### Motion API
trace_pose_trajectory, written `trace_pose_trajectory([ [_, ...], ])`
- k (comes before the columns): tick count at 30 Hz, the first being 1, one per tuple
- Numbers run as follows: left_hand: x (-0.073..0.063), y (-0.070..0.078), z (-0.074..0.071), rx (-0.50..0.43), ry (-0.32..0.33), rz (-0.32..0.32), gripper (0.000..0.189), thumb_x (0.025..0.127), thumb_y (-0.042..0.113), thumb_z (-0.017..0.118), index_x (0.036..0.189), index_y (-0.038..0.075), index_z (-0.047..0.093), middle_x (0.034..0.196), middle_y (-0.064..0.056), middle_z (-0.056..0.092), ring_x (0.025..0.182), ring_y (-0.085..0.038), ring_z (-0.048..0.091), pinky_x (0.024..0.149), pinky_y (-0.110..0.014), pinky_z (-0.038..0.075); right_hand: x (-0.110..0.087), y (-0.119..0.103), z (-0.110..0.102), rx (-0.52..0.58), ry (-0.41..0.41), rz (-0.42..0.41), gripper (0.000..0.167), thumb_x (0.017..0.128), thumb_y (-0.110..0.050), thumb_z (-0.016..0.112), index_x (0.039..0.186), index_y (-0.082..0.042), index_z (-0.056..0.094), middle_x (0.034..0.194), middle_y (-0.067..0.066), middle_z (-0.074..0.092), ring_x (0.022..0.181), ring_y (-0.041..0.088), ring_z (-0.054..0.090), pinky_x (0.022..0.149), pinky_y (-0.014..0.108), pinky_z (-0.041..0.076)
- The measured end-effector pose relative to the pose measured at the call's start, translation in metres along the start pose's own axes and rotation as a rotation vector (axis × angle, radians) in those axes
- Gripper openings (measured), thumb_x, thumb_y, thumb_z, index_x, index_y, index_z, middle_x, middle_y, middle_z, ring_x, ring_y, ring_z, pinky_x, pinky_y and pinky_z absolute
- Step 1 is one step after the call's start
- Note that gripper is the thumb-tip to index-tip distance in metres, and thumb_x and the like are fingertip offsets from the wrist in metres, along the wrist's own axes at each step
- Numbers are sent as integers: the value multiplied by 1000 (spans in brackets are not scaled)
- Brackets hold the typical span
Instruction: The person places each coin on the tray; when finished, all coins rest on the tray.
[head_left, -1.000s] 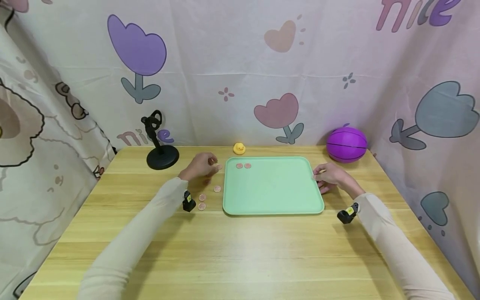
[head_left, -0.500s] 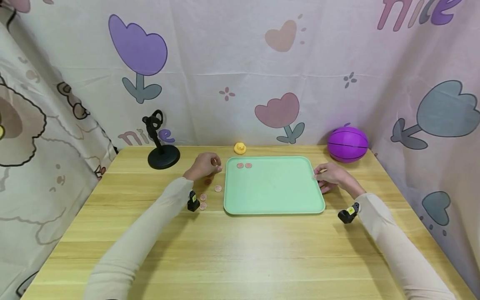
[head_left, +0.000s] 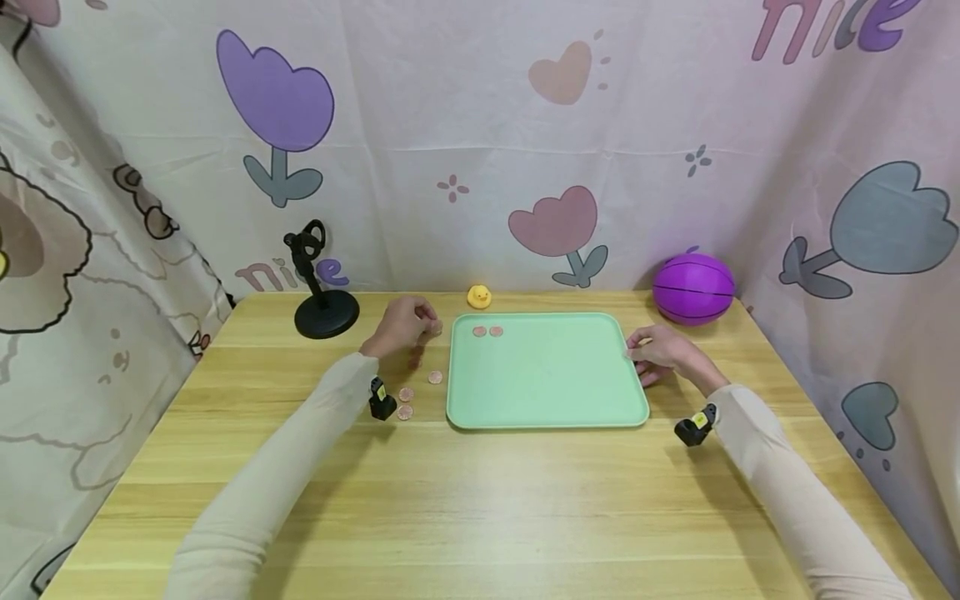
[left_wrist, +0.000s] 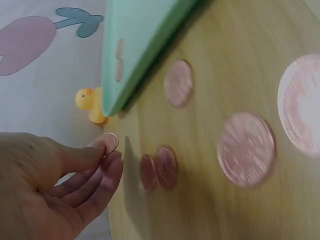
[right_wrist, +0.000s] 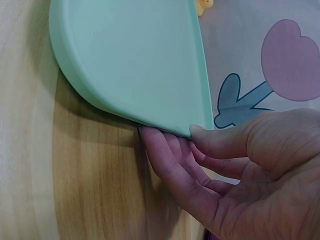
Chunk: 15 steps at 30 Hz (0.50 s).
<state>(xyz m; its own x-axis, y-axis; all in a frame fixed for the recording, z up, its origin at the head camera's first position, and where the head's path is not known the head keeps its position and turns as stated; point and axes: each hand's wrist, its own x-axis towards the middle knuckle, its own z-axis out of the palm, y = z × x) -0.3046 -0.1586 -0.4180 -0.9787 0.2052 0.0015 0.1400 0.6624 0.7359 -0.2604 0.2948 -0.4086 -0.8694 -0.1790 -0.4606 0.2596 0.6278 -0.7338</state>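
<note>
My left hand (head_left: pixel 402 325) hovers over the table just left of the tray, pinching a copper-coloured coin (left_wrist: pixel 110 143) between thumb and fingertips. Beneath it, two coins (left_wrist: pixel 166 167) lie close together on the wood. Nearer me are several more loose coins, one (head_left: pixel 435 377) beside the tray's left edge. Inside the mint-green tray (head_left: pixel 555 375), two coins (head_left: pixel 496 332) lie side by side near its back left corner. At the tray's right side my right hand (head_left: pixel 660 354) holds the rim, thumb on the edge and fingers against its underside in the right wrist view.
A yellow rubber duck (head_left: pixel 479 297) sits behind the tray's back left corner. At the back left stands a black stand (head_left: pixel 326 314) on a round base. The purple ball (head_left: pixel 693 289) rests at the back right, before a patterned curtain (head_left: pixel 420 100).
My left hand, pinching the coin throughout, shifts a little right and then slightly back left and away from me. My right hand and the tray stay put.
</note>
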Motion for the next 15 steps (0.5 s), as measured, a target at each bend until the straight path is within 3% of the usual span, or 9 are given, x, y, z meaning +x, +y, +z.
trace_pose_trajectory([
  [7, 2, 6, 1, -25, 18, 19, 10, 100, 7, 70, 105, -2, 73, 102, -17, 71, 91, -29, 67, 78, -33, 56, 1, 0, -1, -6, 8, -2, 24, 106, -4, 56, 124, 11, 51, 81, 10, 63, 69, 15, 67, 68, 37, 64],
  [15, 0, 18, 12, -187, -32, -30, 13, 99, 0, 68, 110, -7, 71, 101, -20, 71, 85, -26, 73, 80, -38, 63, 1, 0, -1, -7, 5, -10, 24, 105, -4, 58, 123, 11, 52, 80, 11, 63, 69, 15, 67, 68, 38, 64],
])
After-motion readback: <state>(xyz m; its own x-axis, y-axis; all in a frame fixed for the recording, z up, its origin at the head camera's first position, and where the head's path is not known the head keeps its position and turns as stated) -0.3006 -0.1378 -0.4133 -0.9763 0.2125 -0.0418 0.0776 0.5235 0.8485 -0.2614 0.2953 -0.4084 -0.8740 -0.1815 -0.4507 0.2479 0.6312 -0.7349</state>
